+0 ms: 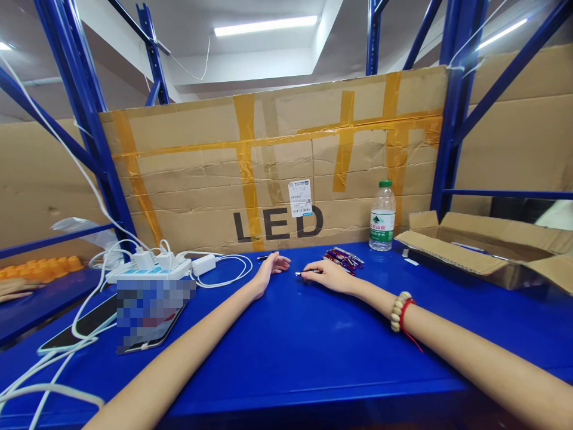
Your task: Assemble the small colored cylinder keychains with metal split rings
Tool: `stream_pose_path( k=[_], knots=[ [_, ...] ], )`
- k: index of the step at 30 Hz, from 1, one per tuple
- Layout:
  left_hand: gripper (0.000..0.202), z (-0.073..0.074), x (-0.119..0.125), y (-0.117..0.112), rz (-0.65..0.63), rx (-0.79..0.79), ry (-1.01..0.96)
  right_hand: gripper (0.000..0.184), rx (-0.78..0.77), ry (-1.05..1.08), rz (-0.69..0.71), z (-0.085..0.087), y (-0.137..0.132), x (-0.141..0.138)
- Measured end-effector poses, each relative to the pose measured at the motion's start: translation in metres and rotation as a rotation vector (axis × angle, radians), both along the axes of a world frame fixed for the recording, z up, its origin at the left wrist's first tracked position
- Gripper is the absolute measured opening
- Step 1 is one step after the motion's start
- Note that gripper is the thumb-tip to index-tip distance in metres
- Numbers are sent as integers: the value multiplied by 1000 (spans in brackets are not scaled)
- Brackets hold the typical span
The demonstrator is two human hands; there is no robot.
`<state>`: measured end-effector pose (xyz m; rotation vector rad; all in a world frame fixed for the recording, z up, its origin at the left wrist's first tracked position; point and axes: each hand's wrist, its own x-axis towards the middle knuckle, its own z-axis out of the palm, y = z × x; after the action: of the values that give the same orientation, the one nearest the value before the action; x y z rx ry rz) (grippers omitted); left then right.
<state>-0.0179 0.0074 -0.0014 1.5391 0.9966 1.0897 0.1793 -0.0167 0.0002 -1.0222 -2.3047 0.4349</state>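
At mid-counter (322, 358), the right hand (332, 276) is pinching a pen (310, 272), seemingly for control; the left hand (270, 267) is resting open, apparently empty; more pens (345, 257) are lying farther right, probably for reach.

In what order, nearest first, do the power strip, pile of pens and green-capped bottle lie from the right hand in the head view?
1. Pile of pens: just beyond the right hand.
2. Green-capped bottle: farther back, to the right.
3. Power strip: off to the left, past the left hand.
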Motion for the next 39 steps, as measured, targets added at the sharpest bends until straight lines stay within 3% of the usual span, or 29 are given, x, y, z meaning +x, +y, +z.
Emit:
stream_pose_path(
  k=[39],
  knots=[
    [43, 0, 1, 0, 15, 9, 25, 37, 2, -4, -17, 0, 0, 0]
  ],
)
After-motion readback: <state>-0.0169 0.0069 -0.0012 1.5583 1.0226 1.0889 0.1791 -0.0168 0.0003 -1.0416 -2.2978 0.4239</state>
